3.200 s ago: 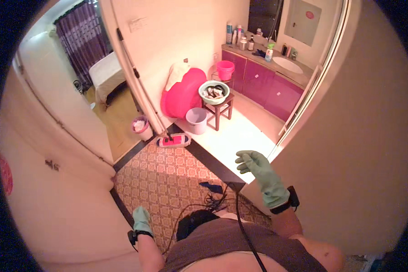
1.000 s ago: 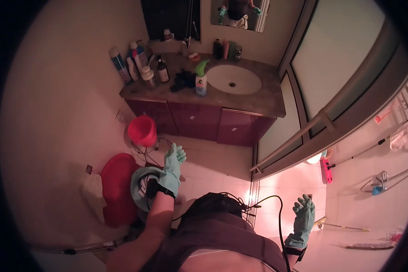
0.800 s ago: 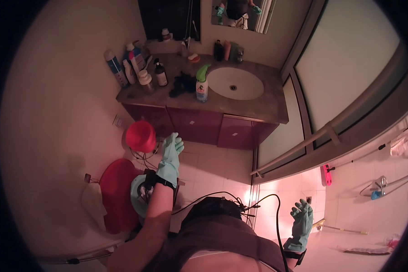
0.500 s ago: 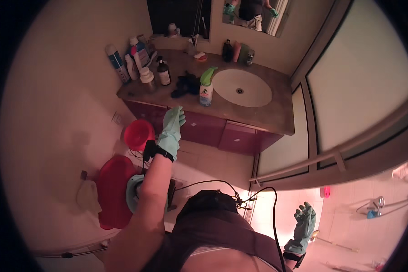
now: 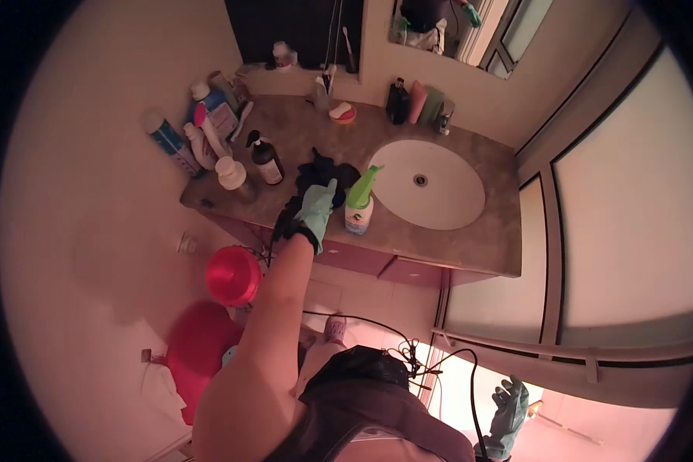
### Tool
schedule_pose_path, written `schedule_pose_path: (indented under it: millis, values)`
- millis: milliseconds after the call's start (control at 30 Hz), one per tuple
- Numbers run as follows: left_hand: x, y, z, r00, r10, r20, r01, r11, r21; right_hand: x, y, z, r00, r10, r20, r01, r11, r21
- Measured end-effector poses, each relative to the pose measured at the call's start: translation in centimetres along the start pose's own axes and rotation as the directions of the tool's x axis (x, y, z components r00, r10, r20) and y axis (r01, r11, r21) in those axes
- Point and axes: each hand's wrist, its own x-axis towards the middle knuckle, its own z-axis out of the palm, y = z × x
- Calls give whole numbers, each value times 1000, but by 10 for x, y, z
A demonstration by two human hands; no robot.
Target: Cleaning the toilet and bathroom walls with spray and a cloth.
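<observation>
My left hand [image 5: 318, 206], in a light green rubber glove, reaches over the front of the counter with its index finger stretched out. It is at the near edge of a crumpled black cloth [image 5: 325, 166]; I cannot tell whether it touches it. Just right of the fingers stands a spray bottle [image 5: 359, 212] with a green trigger head and white-and-blue body. A dark pump bottle [image 5: 266, 159] is farther left. Down at the lower right, my right hand [image 5: 508, 416], also gloved, hangs away from the counter, fingers loosely bent and apart, with nothing in it.
The brown counter [image 5: 296, 123] holds a white oval sink [image 5: 431, 202] on the right and several bottles [image 5: 212, 115] at the left wall. Below are a red bucket [image 5: 233, 276] and a larger red basin [image 5: 196, 343]. A black cable [image 5: 362, 318] crosses before my body. Frosted panels [image 5: 631, 215] stand right.
I have moved closer to the counter. My left hand has gone from in front of the cabinet to over the countertop, beside the black cloth and spray bottle. My right hand stays low.
</observation>
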Motion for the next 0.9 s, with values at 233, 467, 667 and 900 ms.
schedule_pose_path:
  millis: [233,467,667,900]
  values:
    - [95,-16,9,891,453,-31,-233,516,824,10,-14,113,997,71,-15,-72,993,-94]
    - [67,49,-49,994,4,110,45,900,-433,23,-35,166,998,63,17,-58,981,-184]
    - [50,43,-130,950,259,173,-115,808,-577,10,-47,206,972,-26,234,65,984,-163]
    - [-27,76,-141,975,143,169,36,652,-757,-5,-71,254,943,-82,323,173,949,-264]
